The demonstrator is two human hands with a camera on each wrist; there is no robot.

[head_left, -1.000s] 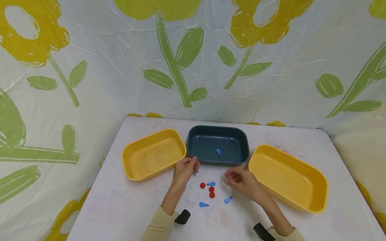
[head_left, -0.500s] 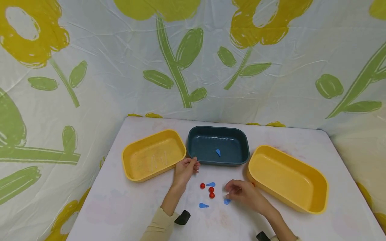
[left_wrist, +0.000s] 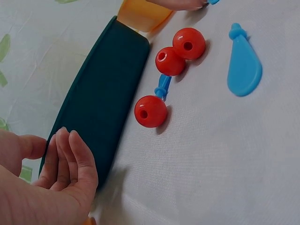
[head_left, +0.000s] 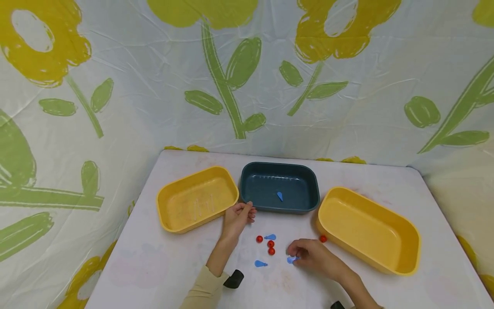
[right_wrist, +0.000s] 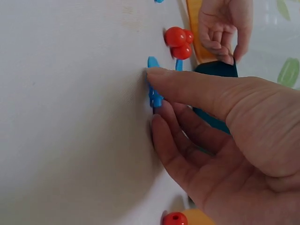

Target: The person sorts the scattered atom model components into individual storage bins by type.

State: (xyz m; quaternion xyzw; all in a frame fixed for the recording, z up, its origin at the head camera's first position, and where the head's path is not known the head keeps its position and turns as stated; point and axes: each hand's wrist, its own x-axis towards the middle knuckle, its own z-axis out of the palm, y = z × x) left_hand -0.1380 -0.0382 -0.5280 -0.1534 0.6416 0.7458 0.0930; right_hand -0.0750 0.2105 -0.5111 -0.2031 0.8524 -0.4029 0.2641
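At the near left corner of the dark teal tray [head_left: 279,209], my left hand [head_left: 236,216] pinches the rim with thumb and fingertips. One blue teardrop-shaped piece [head_left: 280,196] lies inside that tray. My right hand [head_left: 314,255] is down at the table, thumb and fingertips on another blue teardrop-shaped piece [right_wrist: 154,84], partly hidden by the thumb. Between the hands are red beads with holes [left_wrist: 189,43], and a blue piece [head_left: 270,237] beside them. One more blue teardrop piece [left_wrist: 244,65] lies nearer the front. A lone red bead [head_left: 323,238] sits behind the right hand.
To the left stands a yellow tray [head_left: 170,225] holding several thin clear sticks [head_left: 204,206]. A second yellow tray [head_left: 411,253] stands to the right, close to the right hand. A flower-printed cloth [head_left: 154,56] hangs behind the white table [head_left: 146,274].
My right hand has come down and nearer the front, onto the blue teardrop-shaped piece. The red bead beside the right yellow tray has come into sight. My left hand stays at the tray corner.
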